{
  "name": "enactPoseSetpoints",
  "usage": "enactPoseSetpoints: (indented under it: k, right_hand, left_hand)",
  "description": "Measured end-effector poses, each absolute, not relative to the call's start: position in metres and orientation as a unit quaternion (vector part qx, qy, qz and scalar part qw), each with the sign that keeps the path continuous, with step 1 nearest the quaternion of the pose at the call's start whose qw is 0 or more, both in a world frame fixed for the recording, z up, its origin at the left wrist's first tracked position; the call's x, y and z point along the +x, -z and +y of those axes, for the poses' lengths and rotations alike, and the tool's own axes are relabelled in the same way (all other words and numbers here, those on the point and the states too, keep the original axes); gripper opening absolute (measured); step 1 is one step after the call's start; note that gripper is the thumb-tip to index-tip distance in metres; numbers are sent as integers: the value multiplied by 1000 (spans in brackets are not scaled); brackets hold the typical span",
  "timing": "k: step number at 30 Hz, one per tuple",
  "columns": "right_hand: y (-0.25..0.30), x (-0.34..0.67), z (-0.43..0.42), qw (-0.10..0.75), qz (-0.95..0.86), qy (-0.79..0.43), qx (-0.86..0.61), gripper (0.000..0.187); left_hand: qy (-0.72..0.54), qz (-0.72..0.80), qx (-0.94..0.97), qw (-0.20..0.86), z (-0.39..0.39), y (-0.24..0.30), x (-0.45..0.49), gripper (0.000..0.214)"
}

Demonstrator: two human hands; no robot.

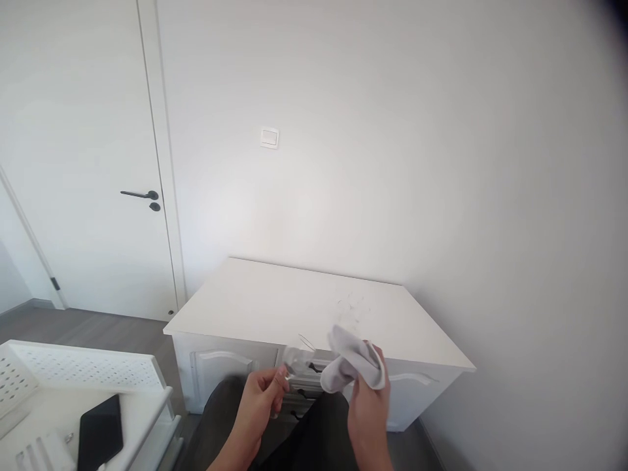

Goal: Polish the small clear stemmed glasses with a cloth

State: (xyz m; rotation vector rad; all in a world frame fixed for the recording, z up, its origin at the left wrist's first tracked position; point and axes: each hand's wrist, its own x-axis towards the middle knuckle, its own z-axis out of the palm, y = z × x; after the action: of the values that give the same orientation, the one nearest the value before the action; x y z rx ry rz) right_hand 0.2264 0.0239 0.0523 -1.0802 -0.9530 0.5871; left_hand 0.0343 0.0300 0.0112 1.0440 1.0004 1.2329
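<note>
My left hand is closed around the stem of a clear glass that is hard to make out against the white furniture. My right hand grips a bunched grey-white cloth just right of the glass. Both hands hover in front of a low white dresser, above my dark trousers.
A white door with a dark handle stands at the left, a light switch on the wall. At the lower left a white perforated tray sits beside a black phone. Grey wood floor lies between them.
</note>
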Motion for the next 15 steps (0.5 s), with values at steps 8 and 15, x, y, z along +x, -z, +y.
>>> enactPoseSetpoints:
  k: [8, 15]
  right_hand:
    - [-35, 207, 12, 608, -366, -646, -279, 82]
    - [-41, 191, 14, 609, -448, -548, -358, 83]
  left_hand:
    - [-432, 306, 421, 736, 12, 9, 59, 65]
    - [-460, 285, 278, 794, 16, -4, 53, 54]
